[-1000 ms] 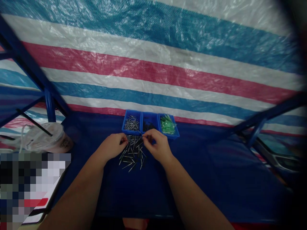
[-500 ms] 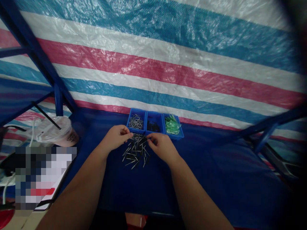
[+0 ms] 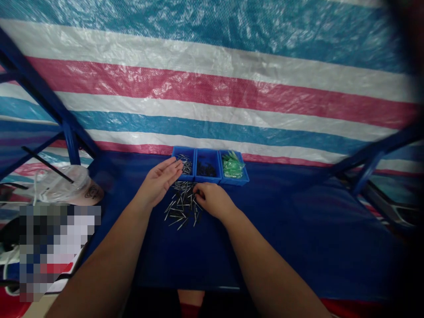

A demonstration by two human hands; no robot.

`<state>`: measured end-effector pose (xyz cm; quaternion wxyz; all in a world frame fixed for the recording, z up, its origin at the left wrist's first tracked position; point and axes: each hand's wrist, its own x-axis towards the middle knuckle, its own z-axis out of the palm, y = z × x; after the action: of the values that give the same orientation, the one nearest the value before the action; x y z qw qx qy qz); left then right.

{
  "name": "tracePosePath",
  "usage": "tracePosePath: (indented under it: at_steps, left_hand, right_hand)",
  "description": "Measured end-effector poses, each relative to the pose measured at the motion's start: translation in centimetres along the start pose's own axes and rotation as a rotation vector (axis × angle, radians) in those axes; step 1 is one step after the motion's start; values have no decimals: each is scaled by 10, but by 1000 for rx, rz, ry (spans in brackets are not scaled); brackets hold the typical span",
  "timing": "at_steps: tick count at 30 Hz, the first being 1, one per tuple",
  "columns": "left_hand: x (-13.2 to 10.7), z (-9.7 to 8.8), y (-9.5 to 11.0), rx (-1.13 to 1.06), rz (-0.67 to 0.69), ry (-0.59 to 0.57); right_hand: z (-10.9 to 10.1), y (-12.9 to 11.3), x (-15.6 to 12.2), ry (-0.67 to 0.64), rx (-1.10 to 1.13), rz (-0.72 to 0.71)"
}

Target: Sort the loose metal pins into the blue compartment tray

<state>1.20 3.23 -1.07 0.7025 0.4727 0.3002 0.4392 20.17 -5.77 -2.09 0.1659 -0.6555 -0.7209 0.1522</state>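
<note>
Forearms of mine ran up from the near edge across the dark blue counter (image 3: pixel 271 229), the left one at a slant and the right one beside it. Between them, further up the counter, lay a loose pile of metal pins (image 3: pixel 179 207), scattered every which way.

My right hand (image 3: pixel 213 199) rested at the right side of that pile, knuckles up and fingers curled shut, the tips down among the pins. Whether a pin was pinched between them I could not tell, for the fingers hid it. My left hand (image 3: pixel 159 181) hung above the pile's left side, open, the fingers stretched out flat and close together. Its fingertips (image 3: pixel 178 164) reached the near left corner of the left blue bin (image 3: pixel 184 150).

That bin stood just past the pile and held more of the same pins. Touching it on the right was a middle blue bin (image 3: pixel 207 179) with small dark pieces, too small to make out. Next came a right blue bin (image 3: pixel 233 181) filled with bright green pieces. The three stood in a row, side by side.

Off to the left, well apart from the hands, a lidded plastic cup (image 3: pixel 62 187) with a dark straw stood at the counter's edge. Behind everything rose a striped tarp (image 3: pixel 215 97) in white, pink and blue, with blue frame bars (image 3: pixel 43 95) crossing it on the left.
</note>
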Motion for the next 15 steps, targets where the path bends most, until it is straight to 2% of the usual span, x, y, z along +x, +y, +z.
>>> tracePosePath:
  at_steps: [5,8,12,15]
  left_hand:
    - [-5,1,10,-82,100,-53]
    - [-6,-4,15,-22,159,43]
    - [-1,-16,16,202,204,186]
    - [2,-27,14,533,187,174]
  right_hand:
    - [-1,1,-2,-6,0,5]
    - [-5,1,-3,23,22,-99]
    - [-11,2,-4,130,123,-239]
    - [-12,2,-5,145,208,-272]
